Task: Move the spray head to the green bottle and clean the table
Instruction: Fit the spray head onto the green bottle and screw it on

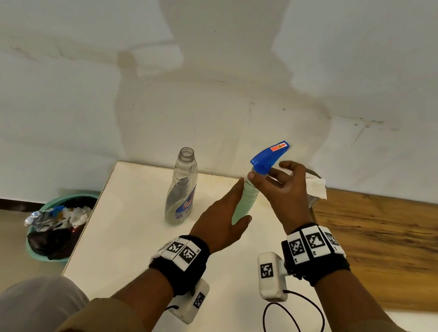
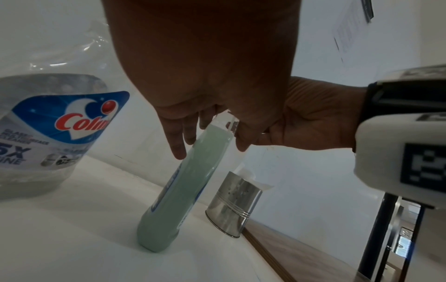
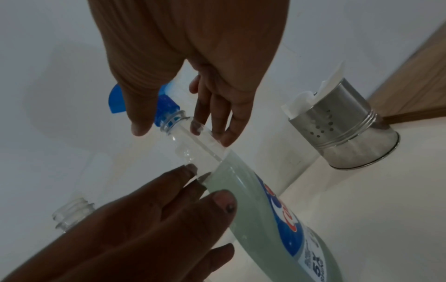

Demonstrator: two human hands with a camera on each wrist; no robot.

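At centre frame in the head view, on a white table (image 1: 128,251), the left hand (image 1: 220,222) lays straightened fingers along a green bottle (image 1: 242,202), thumb on the near side. The right hand (image 1: 285,187), fingers loosely spread, pinches the blue spray head (image 1: 269,158) at the bottle's neck. An uncapped clear bottle (image 1: 182,193) stands left; a steel holder (image 2: 234,206) stands right.
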